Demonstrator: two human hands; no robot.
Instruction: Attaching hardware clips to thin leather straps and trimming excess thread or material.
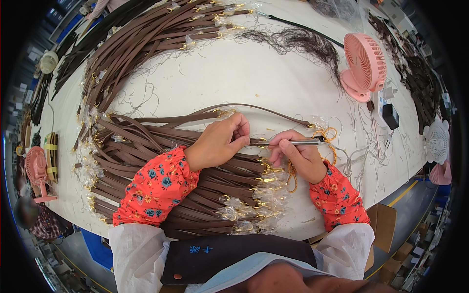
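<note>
My left hand [218,142] is closed, thumb and fingers pinched on the end of a brown strap [255,141]. My right hand [304,160] grips a slim silver pen-shaped tool [304,142], its thin tip pointing left at that strap end. Whether the tip touches the strap is too small to tell. Beneath both hands lies a thick bundle of brown straps [205,200]. Gold-coloured metal hooks in clear plastic wrap [271,190] cluster at its right ends. A twisted orange-yellow cord [332,134] loops beside my right hand.
A second pile of brown straps [141,39] curves across the far left of the white table [195,83]. Dark loose threads [293,41] lie at the back. A pink fan [362,63] stands far right beside a power strip [381,110]. An open cardboard box [382,227] sits below the near right edge.
</note>
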